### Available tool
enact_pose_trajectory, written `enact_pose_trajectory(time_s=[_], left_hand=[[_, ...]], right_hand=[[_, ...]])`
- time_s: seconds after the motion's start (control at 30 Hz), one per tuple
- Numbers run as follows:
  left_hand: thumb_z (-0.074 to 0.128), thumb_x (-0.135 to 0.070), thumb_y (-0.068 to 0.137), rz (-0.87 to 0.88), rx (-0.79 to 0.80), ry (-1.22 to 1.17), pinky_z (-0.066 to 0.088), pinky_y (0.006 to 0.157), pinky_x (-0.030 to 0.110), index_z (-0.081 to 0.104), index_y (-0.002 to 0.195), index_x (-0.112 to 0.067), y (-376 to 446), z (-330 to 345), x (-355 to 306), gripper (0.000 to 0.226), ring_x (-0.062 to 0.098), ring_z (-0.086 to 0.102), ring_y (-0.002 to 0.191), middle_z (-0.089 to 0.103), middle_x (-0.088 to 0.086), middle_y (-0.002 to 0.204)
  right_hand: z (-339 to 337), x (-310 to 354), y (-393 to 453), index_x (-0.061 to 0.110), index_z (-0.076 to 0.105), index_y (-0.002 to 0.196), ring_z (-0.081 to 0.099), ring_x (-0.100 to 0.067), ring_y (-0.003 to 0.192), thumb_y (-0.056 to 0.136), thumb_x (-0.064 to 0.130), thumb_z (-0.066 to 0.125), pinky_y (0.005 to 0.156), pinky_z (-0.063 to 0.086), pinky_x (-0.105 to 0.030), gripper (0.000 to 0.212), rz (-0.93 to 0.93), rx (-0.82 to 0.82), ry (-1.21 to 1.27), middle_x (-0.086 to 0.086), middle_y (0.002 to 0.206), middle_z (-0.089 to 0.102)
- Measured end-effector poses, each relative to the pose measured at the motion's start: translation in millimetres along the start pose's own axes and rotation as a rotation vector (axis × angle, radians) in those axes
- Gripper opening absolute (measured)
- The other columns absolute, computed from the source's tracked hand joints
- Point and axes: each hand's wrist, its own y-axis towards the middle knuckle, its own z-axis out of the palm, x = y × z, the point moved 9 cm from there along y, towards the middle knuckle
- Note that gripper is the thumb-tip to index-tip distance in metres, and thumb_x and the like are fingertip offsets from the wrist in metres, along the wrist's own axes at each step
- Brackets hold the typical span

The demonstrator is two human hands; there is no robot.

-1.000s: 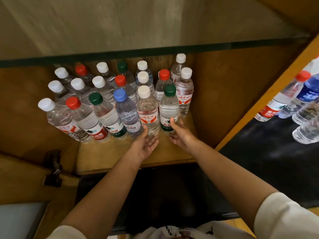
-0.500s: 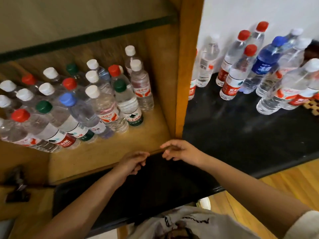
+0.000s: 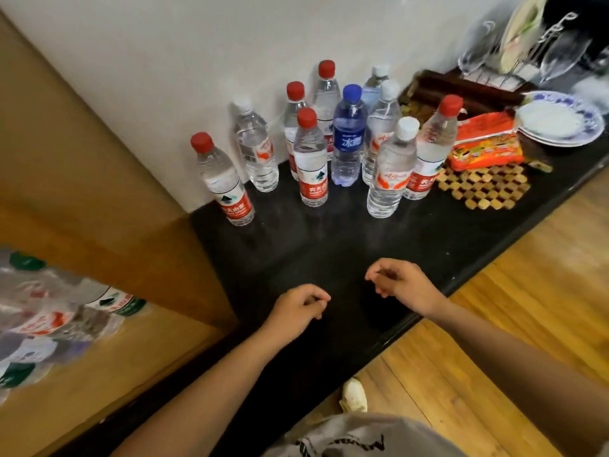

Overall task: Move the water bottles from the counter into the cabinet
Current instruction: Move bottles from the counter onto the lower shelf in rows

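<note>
Both hands hang over the bare front part of the black table (image 3: pixel 412 239), palms down, neither touching a bottle. The left hand (image 3: pixel 296 310) has its fingers curled loosely inward, a narrow grip with nothing in it. The right hand (image 3: pixel 400 283) is the same, fingers half folded and holding nothing, a little nearer the table's front edge.

The water bottles stand upright in a cluster at the back of the table, close to the white wall (image 3: pixel 197 44), well apart from the hands. Nearest the wooden cabinet side (image 3: pixel 82 166) is a red-capped bottle (image 3: pixel 222 184) with a red label. Behind it stands a clear bottle with a pale cap (image 3: pixel 255 148). Another red-capped bottle (image 3: pixel 310 159) stands towards the middle, with two more red caps behind it against the wall. A blue bottle (image 3: pixel 348 136) with a blue cap stands just beside these. A white-capped bottle (image 3: pixel 392 169) stands at the front on the right, with a further red-capped one (image 3: pixel 431 146) just behind it.

Right of the bottles lie a woven mat (image 3: pixel 484 189), an orange packet (image 3: pixel 484 143) and stacked plates (image 3: pixel 560 120).

At the lower left, blurred bottles (image 3: pixel 59 311) lie inside the cabinet on its wooden shelf (image 3: pixel 115 374)
</note>
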Motion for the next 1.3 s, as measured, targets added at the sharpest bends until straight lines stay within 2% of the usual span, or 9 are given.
enact_pose_trajectory(time_s=[0.07,0.13,0.23,0.37,0.47,0.53,0.63,0.97,1.3], left_hand=[[0.053,-0.014,0.090,-0.006,-0.049,-0.050,0.038,0.048,0.010,0.063,0.093,-0.023,27,-1,-21,0.014,0.004,0.051,0.058,0.058,-0.008,0.069],[0.054,-0.013,0.089,-0.017,-0.096,-0.121,0.039,0.049,0.014,0.060,0.109,-0.015,53,-5,-44,0.021,0.006,0.051,0.060,0.059,-0.008,0.075],[0.059,-0.020,0.087,0.059,-0.155,-0.223,0.044,0.059,0.020,0.047,0.125,-0.018,83,-14,-91,0.040,0.004,0.054,0.076,0.056,-0.008,0.091],[0.061,-0.025,0.087,0.290,-0.227,-0.256,0.046,0.087,0.030,0.033,0.138,-0.022,109,-29,-167,0.058,0.011,0.051,0.104,0.047,-0.001,0.121],[0.058,-0.026,0.088,0.389,-0.207,-0.203,0.039,0.102,0.034,0.031,0.140,-0.024,124,-29,-209,0.059,0.016,0.040,0.126,0.038,0.002,0.140],[0.056,-0.027,0.090,0.408,-0.154,-0.162,0.035,0.106,0.036,0.031,0.141,-0.024,132,-20,-226,0.057,0.014,0.034,0.132,0.035,0.001,0.145],[0.054,-0.026,0.091,0.400,-0.095,-0.149,0.033,0.105,0.032,0.035,0.139,-0.020,139,-6,-238,0.052,0.015,0.037,0.131,0.042,0.002,0.142],[0.051,-0.019,0.093,0.433,-0.140,0.071,0.033,0.109,0.042,0.038,0.138,-0.013,138,-9,-247,0.048,0.021,0.040,0.130,0.046,0.007,0.140],[0.054,-0.023,0.091,0.515,-0.090,0.164,0.035,0.093,0.024,0.044,0.133,-0.016,86,-11,-206,0.044,0.010,0.046,0.119,0.054,0.003,0.132]], right_hand=[[-37,-11,11,0.010,0.062,0.089,0.058,-0.016,0.070,0.092,0.007,0.052,0.062,0.046,-0.013,0.010,0.027,-0.129,0.039,-0.005,0.075,0.060],[-75,-19,24,0.013,0.059,0.096,0.059,-0.019,0.078,0.091,0.008,0.054,0.071,0.050,-0.023,0.008,0.050,-0.261,0.092,-0.006,0.083,0.060],[-129,-18,43,0.014,0.050,0.115,0.057,-0.019,0.090,0.089,0.012,0.058,0.084,0.050,-0.041,0.028,0.040,-0.456,0.134,-0.006,0.098,0.057],[-189,5,68,0.016,0.033,0.135,0.051,-0.016,0.108,0.083,0.014,0.066,0.094,0.046,-0.036,0.062,-0.052,-0.621,0.203,-0.006,0.126,0.047],[-211,22,90,0.018,0.025,0.142,0.040,-0.013,0.125,0.082,0.011,0.067,0.101,0.038,-0.032,0.074,-0.112,-0.591,0.241,-0.005,0.143,0.038],[-214,30,103,0.019,0.029,0.140,0.041,-0.011,0.120,0.084,0.016,0.065,0.096,0.036,-0.029,0.067,-0.127,-0.511,0.225,-0.001,0.135,0.045],[-212,33,115,0.018,0.038,0.132,0.049,-0.021,0.118,0.090,0.026,0.058,0.091,0.037,-0.031,0.047,-0.119,-0.441,0.169,0.000,0.121,0.053],[-212,42,107,0.012,0.040,0.133,0.051,-0.030,0.117,0.094,0.026,0.049,0.089,0.038,-0.032,0.042,-0.208,-0.426,-0.142,-0.013,0.129,0.054],[-159,41,61,0.020,0.044,0.131,0.052,-0.019,0.116,0.091,0.034,0.053,0.094,0.041,-0.034,0.043,-0.276,-0.295,-0.161,0.001,0.125,0.057]])
